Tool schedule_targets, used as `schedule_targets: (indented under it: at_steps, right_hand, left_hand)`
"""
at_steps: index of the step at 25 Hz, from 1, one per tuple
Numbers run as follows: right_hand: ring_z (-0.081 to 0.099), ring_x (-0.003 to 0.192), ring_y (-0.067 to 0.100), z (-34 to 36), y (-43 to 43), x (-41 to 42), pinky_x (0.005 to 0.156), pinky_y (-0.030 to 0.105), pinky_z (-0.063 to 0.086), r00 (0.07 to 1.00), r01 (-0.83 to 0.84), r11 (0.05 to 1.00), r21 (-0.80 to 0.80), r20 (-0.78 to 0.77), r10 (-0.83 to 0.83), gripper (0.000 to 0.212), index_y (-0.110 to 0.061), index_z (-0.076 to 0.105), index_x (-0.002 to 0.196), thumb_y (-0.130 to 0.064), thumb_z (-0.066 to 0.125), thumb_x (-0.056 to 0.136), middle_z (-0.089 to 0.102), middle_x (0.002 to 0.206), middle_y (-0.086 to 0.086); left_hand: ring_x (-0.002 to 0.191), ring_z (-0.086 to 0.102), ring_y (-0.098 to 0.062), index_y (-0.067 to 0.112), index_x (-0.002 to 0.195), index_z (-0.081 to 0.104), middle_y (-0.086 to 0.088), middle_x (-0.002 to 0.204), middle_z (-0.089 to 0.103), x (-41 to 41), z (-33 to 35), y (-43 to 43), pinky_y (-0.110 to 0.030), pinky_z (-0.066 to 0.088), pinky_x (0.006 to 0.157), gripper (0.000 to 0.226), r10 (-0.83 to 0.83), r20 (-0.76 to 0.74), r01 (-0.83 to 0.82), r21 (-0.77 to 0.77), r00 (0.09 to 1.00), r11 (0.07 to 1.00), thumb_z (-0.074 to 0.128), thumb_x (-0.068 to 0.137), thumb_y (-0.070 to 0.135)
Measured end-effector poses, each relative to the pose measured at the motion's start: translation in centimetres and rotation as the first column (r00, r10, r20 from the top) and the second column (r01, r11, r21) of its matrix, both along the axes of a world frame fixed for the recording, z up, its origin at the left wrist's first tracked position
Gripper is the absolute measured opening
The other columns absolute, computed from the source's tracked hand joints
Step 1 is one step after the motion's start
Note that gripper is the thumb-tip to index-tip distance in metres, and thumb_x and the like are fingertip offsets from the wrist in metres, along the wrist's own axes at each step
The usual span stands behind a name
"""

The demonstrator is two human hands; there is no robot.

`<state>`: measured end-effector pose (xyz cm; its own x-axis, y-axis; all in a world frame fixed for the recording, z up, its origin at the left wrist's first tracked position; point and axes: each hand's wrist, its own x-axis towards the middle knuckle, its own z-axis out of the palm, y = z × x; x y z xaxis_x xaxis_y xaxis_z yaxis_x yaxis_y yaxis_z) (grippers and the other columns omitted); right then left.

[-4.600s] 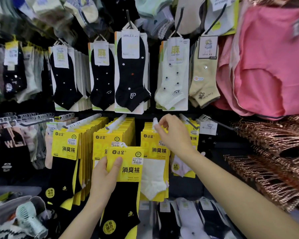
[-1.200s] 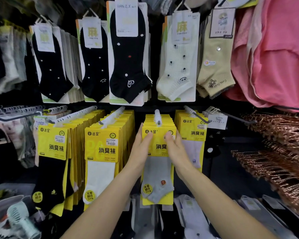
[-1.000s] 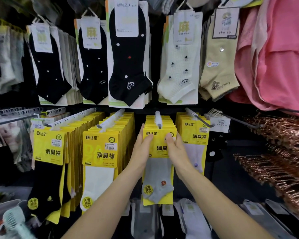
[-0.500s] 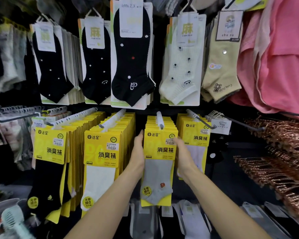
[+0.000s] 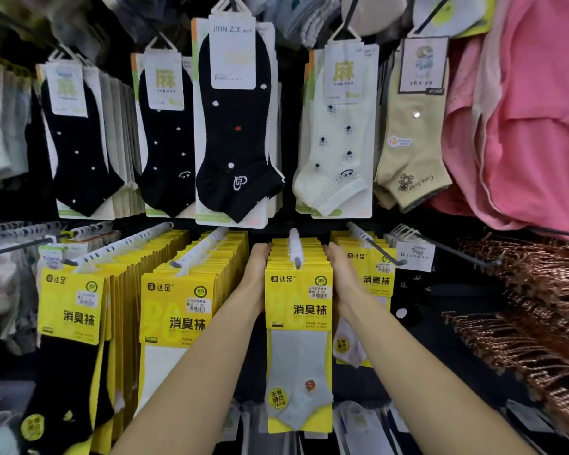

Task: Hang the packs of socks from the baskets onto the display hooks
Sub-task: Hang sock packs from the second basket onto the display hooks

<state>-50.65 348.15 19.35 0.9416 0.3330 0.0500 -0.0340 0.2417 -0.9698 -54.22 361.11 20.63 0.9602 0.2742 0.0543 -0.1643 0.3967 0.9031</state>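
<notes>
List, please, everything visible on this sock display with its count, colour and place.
yellow sock stacks: four, yellow cards, lower hooks.
grey sock pack: one, grey on yellow, front of centre stack.
centre hook: one, white, through centre stack's top.
black sock stacks: three, black, upper row, left and middle.
cream sock stack: one, cream, upper row.
beige sock stack: one, beige, right of cream.
pink garments: count unclear, pink, upper right.
hangers: many, copper, right side.
left hand: one, flat against centre stack's left side.
right hand: one, flat against its right side.

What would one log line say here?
left hand: presses stack left side | right hand: presses right side | grey sock pack: frontmost on hook
</notes>
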Motion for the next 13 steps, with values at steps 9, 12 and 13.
schedule_targets:
  at_steps: [9,12,13]
  right_hand:
    - [0.061,0.108,0.02,-2.4,0.5,-4.7,0.082,0.032,0.05,0.991,0.131,0.99,-0.059,-0.033,-0.133,0.055,-0.022,0.059,0.122,-0.056,0.023,0.097,0.065,0.119,0.003]
    - [0.054,0.12,0.021,-1.4,0.1,-6.6,0.087,0.036,0.049,0.984,0.175,0.983,-0.058,-0.029,-0.177,0.058,-0.021,0.048,0.135,-0.055,0.02,0.097,0.058,0.131,0.006]
    - [0.047,0.127,0.02,-1.4,-0.2,-7.3,0.099,0.04,0.043,0.975,0.22,0.973,-0.068,0.026,-0.219,0.056,-0.022,0.042,0.139,-0.053,0.02,0.098,0.052,0.137,0.003]
  left_hand:
    - [0.068,0.064,-0.018,0.027,0.066,0.064,-0.001,0.07,0.066,-3.7,-1.2,-1.2,-0.032,0.051,0.077,0.049,0.057,-0.011,-0.056,0.089,0.998,0.994,0.03,0.095,0.047]
    - [0.091,0.058,-0.01,0.023,0.109,0.059,0.008,0.093,0.063,-5.9,-0.4,-1.1,-0.031,0.043,0.087,0.045,0.083,-0.002,-0.082,0.146,0.997,0.986,0.026,0.096,0.052]
    - [0.098,0.054,-0.005,0.026,0.121,0.054,0.013,0.101,0.06,-7.0,-0.6,-0.9,-0.027,0.039,0.091,0.045,0.094,0.025,-0.097,0.213,0.995,0.972,0.025,0.097,0.051]
